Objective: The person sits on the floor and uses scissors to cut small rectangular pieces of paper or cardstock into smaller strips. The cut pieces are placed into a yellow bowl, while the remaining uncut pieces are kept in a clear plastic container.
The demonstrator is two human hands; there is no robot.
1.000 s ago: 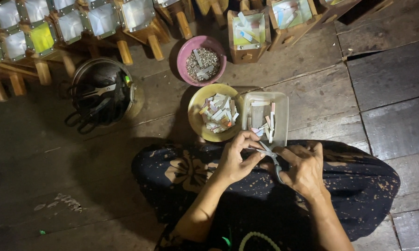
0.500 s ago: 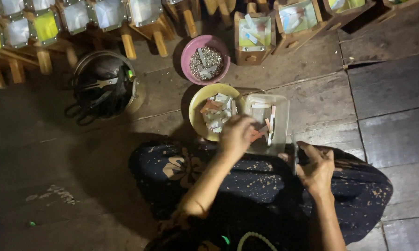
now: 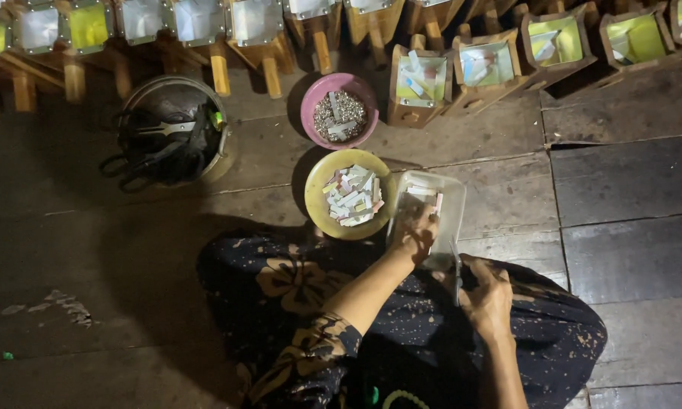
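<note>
My left hand (image 3: 415, 235) reaches into a clear plastic tub (image 3: 453, 198) on the wooden floor, its fingers down among small pale pieces; whether it grips one I cannot tell. My right hand (image 3: 486, 291) rests over my lap, closed on a thin metal tool (image 3: 457, 274), probably scissors, that points upward. Beside the tub on its left sits a yellow bowl (image 3: 318, 198) filled with several small pastel paper pieces (image 3: 352, 195).
A pink bowl (image 3: 310, 98) of small metal bits stands behind the yellow bowl. A metal pot (image 3: 218, 155) with scissors is at the left. Rows of wooden boxes (image 3: 416, 113) with coloured panels line the far edge. My patterned skirt (image 3: 295, 288) covers the near floor.
My left hand left the right hand and reached forward into the clear tub. My right hand drew back to my lap with the tool. The view has shifted slightly.
</note>
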